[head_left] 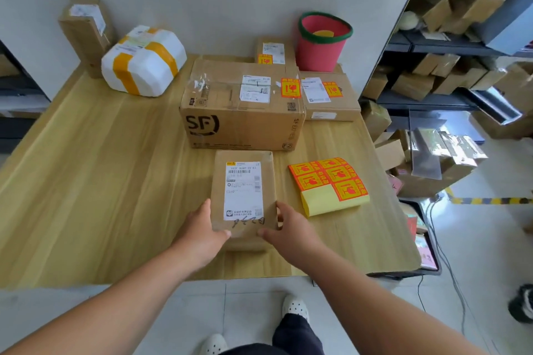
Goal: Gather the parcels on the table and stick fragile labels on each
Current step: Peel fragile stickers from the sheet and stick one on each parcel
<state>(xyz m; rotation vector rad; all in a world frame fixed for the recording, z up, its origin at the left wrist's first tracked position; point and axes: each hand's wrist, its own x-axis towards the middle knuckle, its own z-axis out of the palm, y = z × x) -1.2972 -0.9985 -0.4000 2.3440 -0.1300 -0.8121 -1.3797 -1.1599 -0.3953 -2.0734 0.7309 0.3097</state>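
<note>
flat brown parcel (243, 190) directly in front of the sf carton (242, 106), on the near side of the wooden table (101, 167), white shipping slip facing up. left hand (202, 228) grasps its near left corner, thumb on top; right hand (291, 228) grasps its near right corner in the same way. whether the parcel's near end rests on the table or is raised cannot be told. sheet of orange fragile labels (328, 184) in front of the sf carton and to its right, just beside the flat parcel, one corner showing bare yellow backing. low carton (328, 95) touching the sf carton's right side and small carton (274, 52) behind it each carry an orange label, as does the sf carton's top. red bucket (323, 40) behind the sf carton, to the right. white taped parcel (144, 60) and tall carton (85, 32) well to its left, toward the wall.
</note>
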